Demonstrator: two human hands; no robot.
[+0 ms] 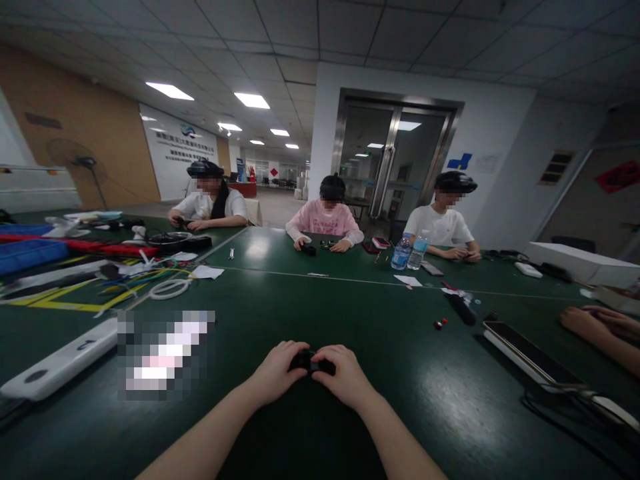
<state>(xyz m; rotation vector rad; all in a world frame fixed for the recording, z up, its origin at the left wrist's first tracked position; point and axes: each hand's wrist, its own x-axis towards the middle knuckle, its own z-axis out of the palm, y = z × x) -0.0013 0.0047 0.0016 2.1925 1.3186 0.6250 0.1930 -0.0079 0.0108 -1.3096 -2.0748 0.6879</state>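
Note:
Both my hands meet over the dark green tabletop [260, 293], low in the middle of the head view. My left hand [277, 370] is closed, its thumb and fingers round the left part of a small black object [301, 361]. Opposite it, my right hand [345, 373] pinches the right part of the same black shape. Whether this is one piece or two pieces held together, I cannot tell. Fingers hide much of it, and its exact kind does not show.
To the left lie a white power strip [60, 360], a pixelated bright patch [167, 353] and a coiled white cable [170, 289]. On the right are a phone-like slab [530, 353], a black tube-like piece [460, 309] and a co-worker's hands [595, 327]. Water bottles [401, 252] and several people are beyond.

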